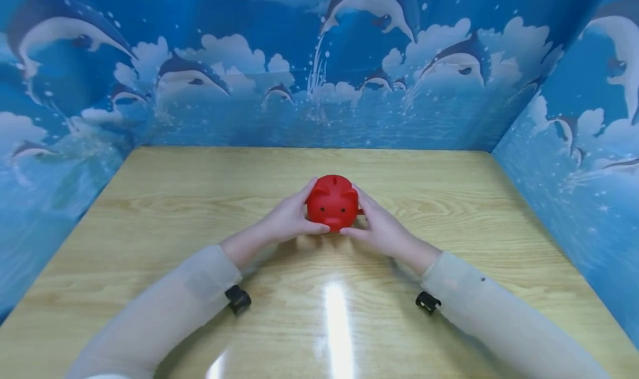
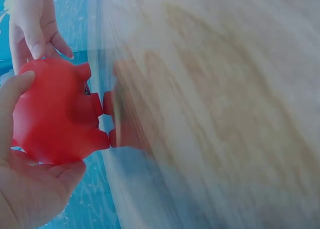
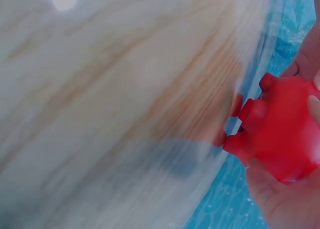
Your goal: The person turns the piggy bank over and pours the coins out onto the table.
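The head view is showing left hand and right hand, grips half-closed, holding opposite sides of a red piggy bank; neither is nearer. Its snout is facing the person, its long axis seemingly running away. Wood-grain surface is spreading both ways; dolphin-print walls are standing beyond.

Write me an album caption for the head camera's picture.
Left hand and right hand hold a red piggy bank between them at a wood-grain table, against a dolphin-patterned backdrop.
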A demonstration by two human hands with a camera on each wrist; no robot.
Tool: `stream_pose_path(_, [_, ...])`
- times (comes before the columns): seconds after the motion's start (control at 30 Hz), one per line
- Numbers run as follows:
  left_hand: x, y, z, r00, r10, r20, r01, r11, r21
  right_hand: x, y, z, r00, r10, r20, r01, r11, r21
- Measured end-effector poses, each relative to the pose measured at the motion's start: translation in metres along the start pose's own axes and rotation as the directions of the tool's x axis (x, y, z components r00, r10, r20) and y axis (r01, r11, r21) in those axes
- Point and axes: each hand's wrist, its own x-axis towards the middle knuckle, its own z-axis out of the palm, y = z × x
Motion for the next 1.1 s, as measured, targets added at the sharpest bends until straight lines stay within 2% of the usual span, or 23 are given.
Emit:
stream_pose_path(0.1, [-0.002,0.002,0.0,1.0,-0.029,0.003,0.029,1.0,0.009,-0.003,-0.001,-0.001,1.0,0.024,0.001,-0.024,1.0,0.002])
stream_pose_path(0.27, [-0.005,0.005,0.0,0.998,-0.056,0.007,0.056,0.998,-0.028,-0.005,-0.001,-0.002,0.998,0.059,0.017,-0.059,0.998,0.003])
stream_pose_path(0.4, [-0.007,0.009,0.0,0.999,-0.042,-0.005,0.042,0.997,-0.066,-0.004,0.001,-0.002,1.0,0.015,0.017,-0.015,1.0,0.02])
stream_pose_path(0.57, [-0.009,0.011,0.0,0.999,-0.041,-0.011,0.04,0.997,-0.071,-0.004,0.003,0.0,0.999,-0.046,0.015,0.046,0.999,0.01])
stream_pose_path(0.83, [-0.012,0.009,0.001,0.997,-0.068,0.027,0.071,0.989,-0.132,-0.008,0.004,0.007,0.999,-0.049,-0.024,0.048,0.998,-0.033])
stream_pose_path(1.1, [-0.014,0.012,0.0,0.995,-0.094,0.017,0.096,0.982,-0.164,-0.007,0.004,0.005,0.998,-0.037,-0.043,0.035,0.998,-0.049])
